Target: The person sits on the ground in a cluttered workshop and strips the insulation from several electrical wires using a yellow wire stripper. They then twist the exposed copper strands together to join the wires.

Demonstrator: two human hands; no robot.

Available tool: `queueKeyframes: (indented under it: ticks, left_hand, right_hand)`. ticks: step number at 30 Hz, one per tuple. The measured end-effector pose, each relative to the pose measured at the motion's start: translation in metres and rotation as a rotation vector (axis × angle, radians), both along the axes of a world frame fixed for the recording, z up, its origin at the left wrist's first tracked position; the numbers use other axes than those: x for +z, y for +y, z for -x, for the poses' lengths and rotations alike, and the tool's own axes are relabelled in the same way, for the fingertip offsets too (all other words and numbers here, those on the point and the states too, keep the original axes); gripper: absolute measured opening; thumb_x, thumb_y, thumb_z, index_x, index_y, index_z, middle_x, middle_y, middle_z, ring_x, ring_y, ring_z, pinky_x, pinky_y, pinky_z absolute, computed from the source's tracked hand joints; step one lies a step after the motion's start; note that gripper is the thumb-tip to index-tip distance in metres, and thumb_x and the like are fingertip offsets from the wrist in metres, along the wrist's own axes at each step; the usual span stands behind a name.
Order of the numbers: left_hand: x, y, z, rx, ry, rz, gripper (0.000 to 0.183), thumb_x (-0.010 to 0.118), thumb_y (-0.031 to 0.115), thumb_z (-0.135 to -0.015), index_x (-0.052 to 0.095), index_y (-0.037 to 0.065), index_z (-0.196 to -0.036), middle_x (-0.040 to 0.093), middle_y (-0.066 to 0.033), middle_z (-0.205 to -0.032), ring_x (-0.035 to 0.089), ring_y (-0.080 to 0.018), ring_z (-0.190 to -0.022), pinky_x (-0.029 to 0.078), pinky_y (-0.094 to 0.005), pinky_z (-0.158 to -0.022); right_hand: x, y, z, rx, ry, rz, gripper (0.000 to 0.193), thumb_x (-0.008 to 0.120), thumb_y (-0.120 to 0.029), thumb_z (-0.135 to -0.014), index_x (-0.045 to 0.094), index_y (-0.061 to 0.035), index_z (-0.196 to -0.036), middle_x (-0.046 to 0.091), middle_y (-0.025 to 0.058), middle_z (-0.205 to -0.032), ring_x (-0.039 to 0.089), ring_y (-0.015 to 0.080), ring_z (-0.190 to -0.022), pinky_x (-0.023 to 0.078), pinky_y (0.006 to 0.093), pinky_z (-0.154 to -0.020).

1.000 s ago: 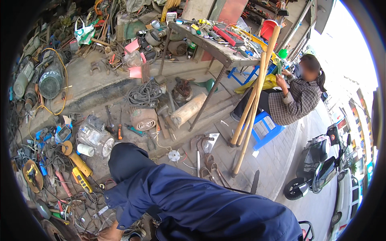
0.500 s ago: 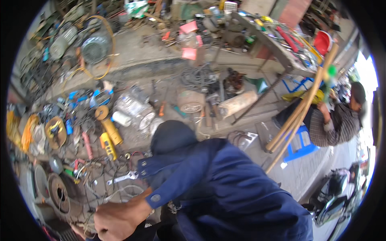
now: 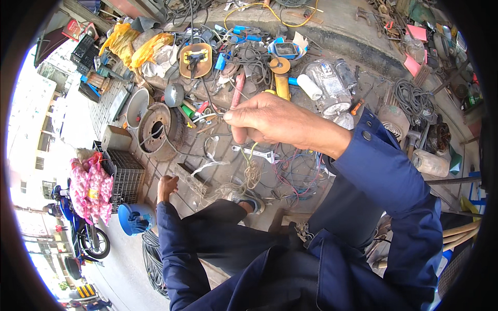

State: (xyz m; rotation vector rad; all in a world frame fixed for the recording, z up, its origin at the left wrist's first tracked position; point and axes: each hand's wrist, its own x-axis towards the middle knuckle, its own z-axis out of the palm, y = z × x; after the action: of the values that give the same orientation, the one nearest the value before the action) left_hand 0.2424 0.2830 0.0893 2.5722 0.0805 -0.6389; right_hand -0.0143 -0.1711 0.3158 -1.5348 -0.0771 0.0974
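Note:
My right hand (image 3: 282, 120) is raised over the middle of the clutter, thumb and forefinger pinched on a thin dark cable (image 3: 208, 98). This cable runs up from the fingertips toward the tools behind. My left hand (image 3: 167, 187) is low on the left, fingers curled; whatever may be in them is too small to make out. Beside it lies a channel-shaped block (image 3: 191, 179). Below the right hand are an adjustable wrench (image 3: 259, 154), a bundle of pale string (image 3: 251, 176) and thin coloured wires (image 3: 295, 173).
A rusty wheel rim (image 3: 155, 129) stands beyond my left hand. To the left are a black crate (image 3: 124, 168), pink net bags (image 3: 92, 186) and a blue bucket (image 3: 136, 217). A yellow angle grinder (image 3: 281, 85) and a dusty motor (image 3: 327, 83) lie farther back.
The view has swung left, bringing the crate and bucket in. My right hand now shows raised near the centre, and my left hand, barely visible before, is plainly seen.

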Motion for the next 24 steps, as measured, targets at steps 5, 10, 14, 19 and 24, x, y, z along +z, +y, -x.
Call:
queueKeyframes:
  ticks: [5,10,14,19,24]
  left_hand:
    - [0.059,-0.123,0.059,-0.403,0.186,0.89,0.039,0.07,0.017,-0.094,0.058,0.0,-0.127,0.069,-0.0073,-0.111,0.065,-0.0157,-0.099,0.05,-0.0293,-0.088]
    - [0.087,-0.188,0.132,-0.583,0.467,1.051,0.043,0.07,0.009,-0.092,0.057,0.003,-0.133,0.068,-0.0049,-0.113,0.06,-0.0146,-0.11,0.046,-0.0302,-0.097]
    - [0.073,-0.195,0.141,-0.595,0.34,0.954,0.013,0.068,0.011,-0.095,0.069,0.005,-0.106,0.068,0.003,-0.098,0.059,-0.0079,-0.093,0.046,-0.0259,-0.088]
    - [0.049,-0.185,0.139,-0.544,0.225,0.896,0.008,0.066,0.013,-0.098,0.068,0.005,-0.099,0.065,0.0054,-0.089,0.055,-0.005,-0.087,0.045,-0.023,-0.081]
    - [0.033,-0.177,0.111,-0.391,-0.376,0.617,0.011,0.057,0.012,-0.097,0.063,0.002,-0.097,0.056,-0.0019,-0.069,0.049,-0.009,-0.064,0.042,-0.0285,-0.059]
  right_hand:
    - [-0.016,0.016,-0.014,0.034,0.026,-0.006,0.04,0.052,-0.032,-0.097,0.071,0.0017,-0.086,0.049,0.0011,-0.058,0.044,0.0099,-0.056,0.038,0.0281,-0.058]
    - [-0.031,0.031,-0.019,0.091,0.066,-0.117,0.034,0.052,-0.03,-0.103,0.07,-0.0005,-0.106,0.043,-0.0056,-0.058,0.037,0.0039,-0.053,0.03,0.0249,-0.051]
    - [-0.038,0.028,-0.023,0.15,0.078,-0.001,0.033,0.055,-0.03,-0.103,0.072,-0.0019,-0.105,0.04,-0.0091,-0.06,0.034,0.0022,-0.055,0.027,0.024,-0.049]
    - [-0.046,0.008,-0.033,0.024,-0.171,0.418,0.034,0.059,-0.03,-0.097,0.076,-0.0025,-0.087,0.064,0.0029,-0.065,0.055,0.01,-0.062,0.044,0.0312,-0.059]
    - [-0.045,-0.024,-0.031,-0.194,-0.053,0.516,0.031,0.062,-0.027,-0.091,0.077,-0.0033,-0.08,0.069,0.0075,-0.069,0.059,0.0162,-0.059,0.048,0.035,-0.061]
